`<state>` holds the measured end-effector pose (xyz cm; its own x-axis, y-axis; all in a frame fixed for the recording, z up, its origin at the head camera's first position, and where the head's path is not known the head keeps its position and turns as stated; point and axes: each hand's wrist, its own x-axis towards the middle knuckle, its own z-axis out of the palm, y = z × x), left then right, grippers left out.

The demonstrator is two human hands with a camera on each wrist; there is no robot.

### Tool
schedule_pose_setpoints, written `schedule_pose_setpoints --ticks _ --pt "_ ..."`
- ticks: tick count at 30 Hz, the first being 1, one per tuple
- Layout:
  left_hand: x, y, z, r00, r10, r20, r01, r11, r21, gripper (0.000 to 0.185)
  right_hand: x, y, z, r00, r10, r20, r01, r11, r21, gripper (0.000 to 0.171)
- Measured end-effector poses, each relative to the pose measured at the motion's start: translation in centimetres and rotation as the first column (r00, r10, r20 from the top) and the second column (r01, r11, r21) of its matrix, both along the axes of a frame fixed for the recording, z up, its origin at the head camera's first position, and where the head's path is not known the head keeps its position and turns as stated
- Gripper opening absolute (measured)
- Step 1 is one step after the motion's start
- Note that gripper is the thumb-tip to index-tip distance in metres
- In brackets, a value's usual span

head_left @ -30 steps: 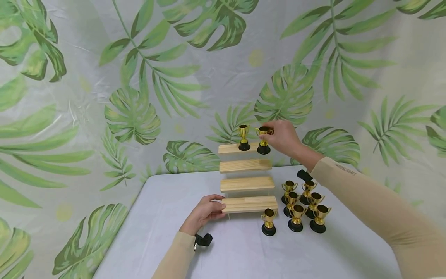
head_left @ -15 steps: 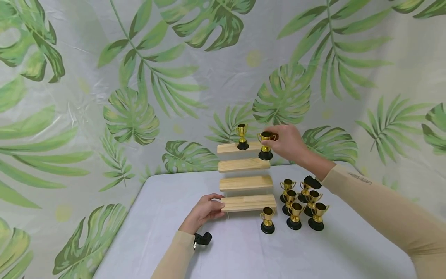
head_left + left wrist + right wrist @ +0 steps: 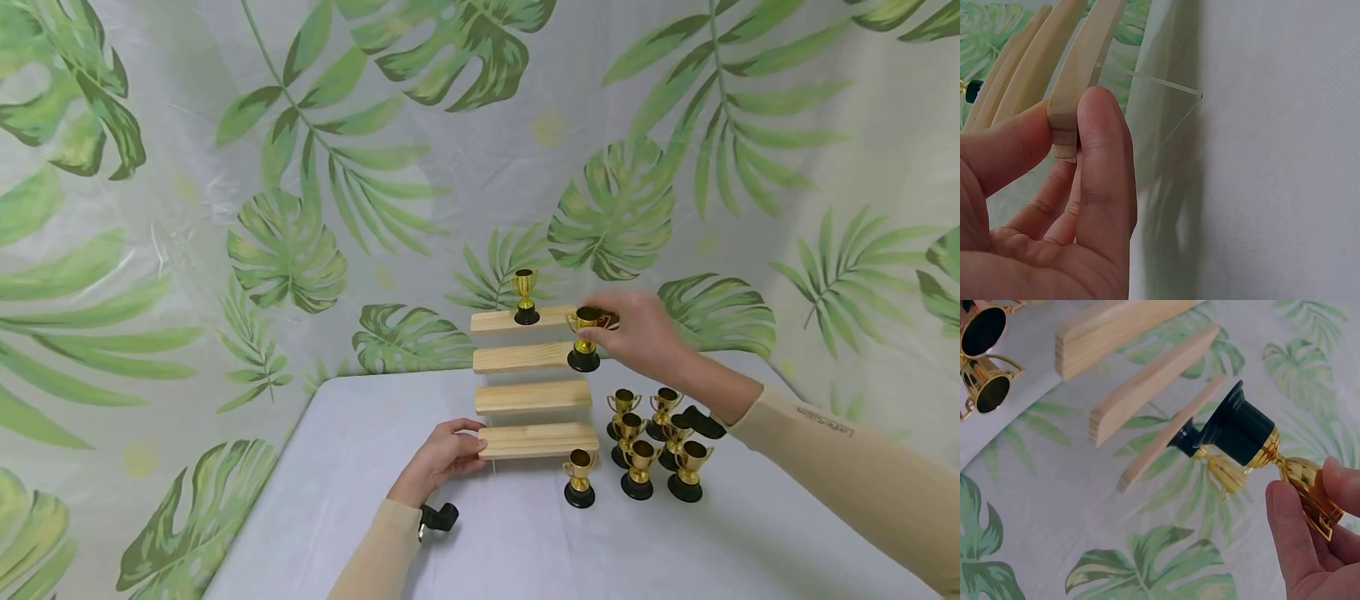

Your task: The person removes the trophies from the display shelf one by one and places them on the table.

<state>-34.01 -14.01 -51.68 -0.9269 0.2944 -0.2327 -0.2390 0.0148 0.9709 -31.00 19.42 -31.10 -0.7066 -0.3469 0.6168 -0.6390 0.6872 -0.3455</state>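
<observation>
My right hand pinches a small gold trophy cup by its bowl, near the right end of a stepped wooden shelf's upper boards. In the right wrist view the cup's black base points away from my fingers, in front of the boards. Another trophy stands on the top board. At the lowest board's left end, my left hand grips the wood between thumb and fingers; the left wrist view shows that board's end in the grip, with a clear support rod behind.
Several more gold trophies stand grouped on the white table right of the shelf. A lone trophy stands before the lowest board's right end. A leaf-patterned cloth hangs behind the table.
My right hand has moved the trophy from the top board's right end down and to the right, off that board. My left hand has stayed on the lowest board.
</observation>
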Motion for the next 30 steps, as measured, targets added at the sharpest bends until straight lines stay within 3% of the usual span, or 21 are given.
schedule_pose_setpoints --ticks 12,30 --pt "0.1 -0.2 0.0 1.000 -0.011 -0.002 0.011 1.000 0.006 0.042 3.3 1.0 -1.7 0.999 -0.019 0.033 0.019 1.000 0.004 0.039" --pt "-0.4 -0.1 -0.3 1.000 -0.013 0.005 0.013 1.000 0.010 0.042 6.6 2.8 -4.8 0.994 -0.014 0.112 0.021 0.998 -0.054 0.037"
